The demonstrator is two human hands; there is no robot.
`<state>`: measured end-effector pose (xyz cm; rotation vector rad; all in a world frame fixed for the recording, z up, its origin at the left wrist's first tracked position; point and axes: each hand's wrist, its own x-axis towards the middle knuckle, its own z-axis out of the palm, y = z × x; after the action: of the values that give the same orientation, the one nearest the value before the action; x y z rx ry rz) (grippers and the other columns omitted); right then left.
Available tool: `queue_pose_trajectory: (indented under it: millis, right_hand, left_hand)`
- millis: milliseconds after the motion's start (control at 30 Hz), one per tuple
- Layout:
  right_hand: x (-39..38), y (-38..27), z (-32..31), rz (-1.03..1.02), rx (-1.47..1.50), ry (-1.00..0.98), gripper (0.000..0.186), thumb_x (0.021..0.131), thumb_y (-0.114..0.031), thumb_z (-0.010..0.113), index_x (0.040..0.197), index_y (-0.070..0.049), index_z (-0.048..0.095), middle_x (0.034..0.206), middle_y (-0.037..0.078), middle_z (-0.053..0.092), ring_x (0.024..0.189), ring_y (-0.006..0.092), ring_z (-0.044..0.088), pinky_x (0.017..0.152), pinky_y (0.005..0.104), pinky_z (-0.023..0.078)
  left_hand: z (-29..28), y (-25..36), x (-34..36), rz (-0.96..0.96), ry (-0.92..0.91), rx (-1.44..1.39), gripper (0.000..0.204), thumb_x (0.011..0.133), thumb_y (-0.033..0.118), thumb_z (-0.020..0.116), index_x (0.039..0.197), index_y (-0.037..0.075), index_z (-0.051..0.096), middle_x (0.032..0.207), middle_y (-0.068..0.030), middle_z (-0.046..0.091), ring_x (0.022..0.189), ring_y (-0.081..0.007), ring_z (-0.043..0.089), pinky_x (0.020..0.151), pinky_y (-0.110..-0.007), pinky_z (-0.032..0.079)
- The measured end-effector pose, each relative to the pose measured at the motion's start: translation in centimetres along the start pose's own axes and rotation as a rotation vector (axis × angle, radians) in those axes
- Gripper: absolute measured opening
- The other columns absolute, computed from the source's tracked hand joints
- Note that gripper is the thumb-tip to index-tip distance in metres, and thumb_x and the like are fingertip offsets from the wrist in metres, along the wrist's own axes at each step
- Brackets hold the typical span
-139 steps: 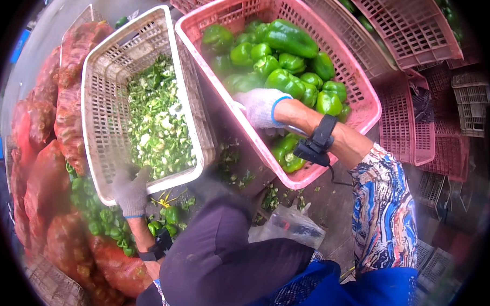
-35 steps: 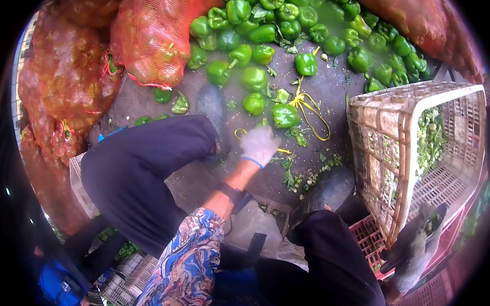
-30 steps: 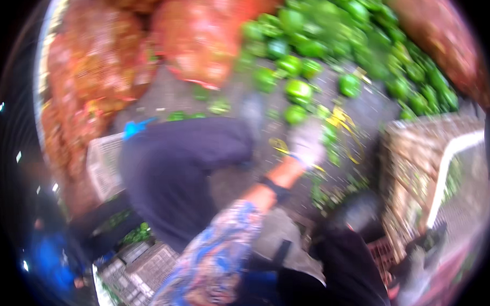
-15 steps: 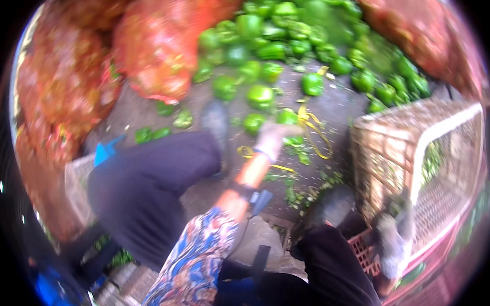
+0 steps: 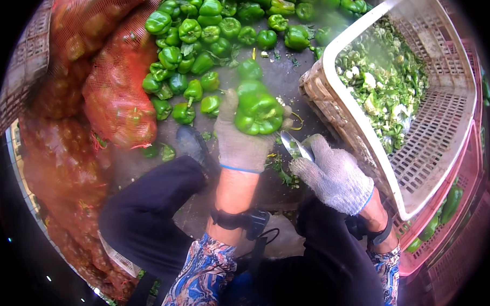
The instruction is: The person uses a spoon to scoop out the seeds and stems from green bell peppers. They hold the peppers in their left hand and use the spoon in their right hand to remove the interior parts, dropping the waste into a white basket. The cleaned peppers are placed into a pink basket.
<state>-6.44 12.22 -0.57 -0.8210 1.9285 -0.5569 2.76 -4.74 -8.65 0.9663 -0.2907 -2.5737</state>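
My left hand (image 5: 242, 145), in a pale knit glove, holds up a large green bell pepper (image 5: 258, 108), its fingers wrapped round the sides and back. The pepper's lobed end faces up toward me. Close by on the right, my gloved right hand (image 5: 332, 174) grips a small knife (image 5: 296, 147). Its short, shiny blade points up and left toward the pepper, apart from it, and a green scrap lies against the metal. The glove hides the knife's handle.
A heap of green peppers (image 5: 197, 33) covers the far floor. Red mesh sacks (image 5: 116, 98) stand at the left. To my right, a white plastic crate (image 5: 439, 162) holds chopped green and white trimmings (image 5: 377, 83). Below it sits a pink crate (image 5: 413, 263) with peppers. My knees flank the work.
My left hand has picked up a bell pepper and raised it. The right hand has left the crate's side and come in beside the left, holding the knife. The white crate now appears tilted toward me.
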Motion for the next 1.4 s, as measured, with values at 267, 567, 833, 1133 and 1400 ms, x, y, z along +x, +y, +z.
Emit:
queue_pose_trajectory:
  millis: [267,567,833,1133,1400]
  right_hand:
    - [1.1,0.8,0.3,-0.044,0.081,0.030,0.030,0.100,-0.031,0.062,0.104,-0.003,0.054,0.076,0.026,0.061,0.078,0.0486,0.063,0.066,0.0533,0.048]
    - [1.7,2.0,0.6,-0.214,0.149,-0.086,0.030,0.103,-0.031,0.059,0.106,-0.001,0.054,0.071,0.008,0.055,0.063,0.0219,0.064,0.054,0.0398,0.049]
    - [1.8,3.4,0.9,-0.429,-0.120,-0.028,0.026,0.103,-0.025,0.057,0.107,0.001,0.058,0.076,0.010,0.051,0.064,0.0220,0.061,0.057,0.0385,0.052]
    - [2.6,2.9,1.9,-0.296,0.096,-0.012,0.027,0.102,-0.026,0.059,0.102,0.001,0.058,0.077,0.018,0.054,0.069,0.0346,0.058,0.064,0.0436,0.048]
    - [4.0,0.9,1.8,-0.238,0.007,-0.107,0.023,0.101,-0.021,0.060,0.115,-0.003,0.062,0.086,0.021,0.058,0.074,0.0402,0.064,0.065,0.0479,0.050]
  left_hand:
    - [0.8,-0.9,-0.8,-0.046,0.013,0.017,0.043,0.098,0.042,0.060,0.117,0.003,0.060,0.099,-0.0199,0.068,0.084,-0.0430,0.070,0.073,-0.056,0.059]
    - [-1.0,-1.8,-0.7,0.063,0.026,0.108,0.030,0.100,0.027,0.060,0.112,0.000,0.060,0.102,-0.0169,0.067,0.091,-0.0326,0.069,0.078,-0.048,0.060]
    - [-1.6,-1.6,-0.6,0.020,0.072,0.079,0.031,0.099,0.027,0.063,0.114,0.000,0.061,0.101,-0.0150,0.067,0.091,-0.0309,0.069,0.080,-0.047,0.060]
    - [-2.0,-2.2,-0.5,0.082,0.048,0.117,0.032,0.096,0.027,0.066,0.113,0.000,0.062,0.102,-0.0156,0.067,0.090,-0.0320,0.068,0.081,-0.046,0.058]
    - [-1.9,0.3,-1.3,0.092,0.038,0.126,0.030,0.097,0.025,0.061,0.110,-0.002,0.063,0.100,-0.0155,0.067,0.089,-0.0312,0.068,0.076,-0.046,0.058]
